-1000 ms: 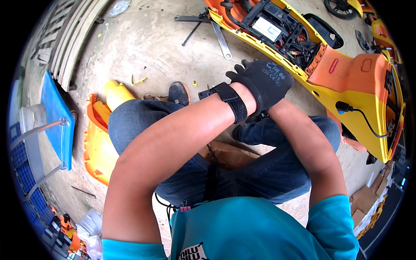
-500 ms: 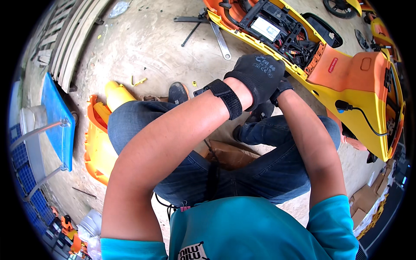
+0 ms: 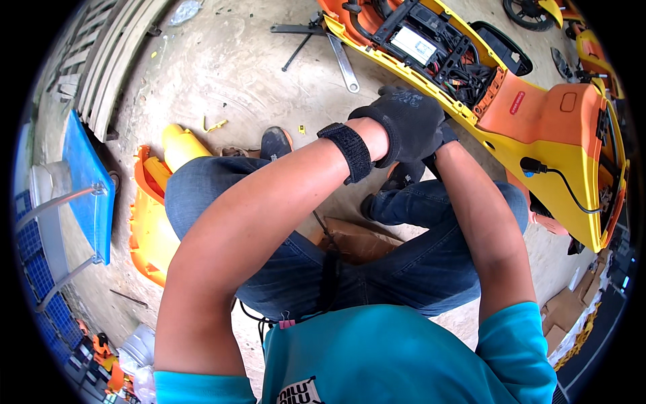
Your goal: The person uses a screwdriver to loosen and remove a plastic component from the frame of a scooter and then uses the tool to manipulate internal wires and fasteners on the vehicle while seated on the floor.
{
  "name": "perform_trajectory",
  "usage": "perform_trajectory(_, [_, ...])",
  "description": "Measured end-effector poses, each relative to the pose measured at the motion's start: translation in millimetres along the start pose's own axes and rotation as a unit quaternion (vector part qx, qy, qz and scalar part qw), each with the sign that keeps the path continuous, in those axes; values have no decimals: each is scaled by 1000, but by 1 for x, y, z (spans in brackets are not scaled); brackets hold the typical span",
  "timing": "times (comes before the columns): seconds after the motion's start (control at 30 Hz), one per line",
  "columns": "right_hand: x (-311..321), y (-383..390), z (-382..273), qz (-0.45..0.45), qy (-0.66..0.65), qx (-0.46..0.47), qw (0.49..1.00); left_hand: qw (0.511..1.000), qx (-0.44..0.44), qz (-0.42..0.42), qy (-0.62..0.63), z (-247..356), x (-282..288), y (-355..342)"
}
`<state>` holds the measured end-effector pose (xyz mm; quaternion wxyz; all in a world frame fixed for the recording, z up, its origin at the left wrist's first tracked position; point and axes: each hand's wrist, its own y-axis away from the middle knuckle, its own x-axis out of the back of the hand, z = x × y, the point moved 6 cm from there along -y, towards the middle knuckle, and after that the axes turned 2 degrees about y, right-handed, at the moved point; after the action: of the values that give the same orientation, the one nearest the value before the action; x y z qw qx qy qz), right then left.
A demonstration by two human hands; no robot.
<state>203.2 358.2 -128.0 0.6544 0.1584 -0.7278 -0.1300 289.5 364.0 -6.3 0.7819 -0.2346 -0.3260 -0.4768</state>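
Observation:
My left hand [image 3: 406, 124], in a black work glove, is bent over beside the lower edge of a yellow and orange scooter body [image 3: 531, 121]. Its fingers curl down and away, and whatever they close on is out of sight. Close behind it is my right hand [image 3: 447, 135], also gloved in black; the left glove covers most of it and its fingers do not show. The scooter's open bay, just beyond the hands, holds a white-labelled box [image 3: 413, 45] and bundled black wires [image 3: 464, 84]. A black plug on a cable [image 3: 533, 165] hangs on the yellow side panel.
A wrench [image 3: 344, 64] and a black bar tool [image 3: 296, 52] lie on the concrete beyond my hands. Yellow-orange panels [image 3: 149, 229] lie left of my knee, near a blue seat [image 3: 89, 188]. Wooden slats [image 3: 121, 64] stand at far left; cardboard [image 3: 363, 241] lies between my legs.
My left hand has turned at the wrist and shifted slightly left, so its glove back faces differently and part of its fingers shows at the far side. My right forearm stays nearly the same.

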Motion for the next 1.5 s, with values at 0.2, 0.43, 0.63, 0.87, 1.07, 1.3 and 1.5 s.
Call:
perform_trajectory(0.2, [-55,-27,48,72,-113,14,991,990,63,119,-45,4,77,-3])
perform_trajectory(0.43, [-140,-11,72,37,-143,-159,976,953,31,294,-67,0,154,45])
perform_trajectory(0.63, [-243,-4,65,-63,-200,-251,945,923,-11,362,-131,-16,162,70])
perform_trajectory(0.87, [-246,-17,37,-33,-180,-237,954,930,101,327,-135,-42,162,92])
perform_trajectory(1.07, [-248,-23,21,-95,-147,-162,971,910,211,321,-154,-76,186,82])
perform_trajectory(1.3, [-134,-54,21,-198,-96,-34,975,901,294,288,-138,-137,214,70])
perform_trajectory(1.5, [52,-32,0,-51,-585,-99,804,928,296,218,-67,-133,206,65])
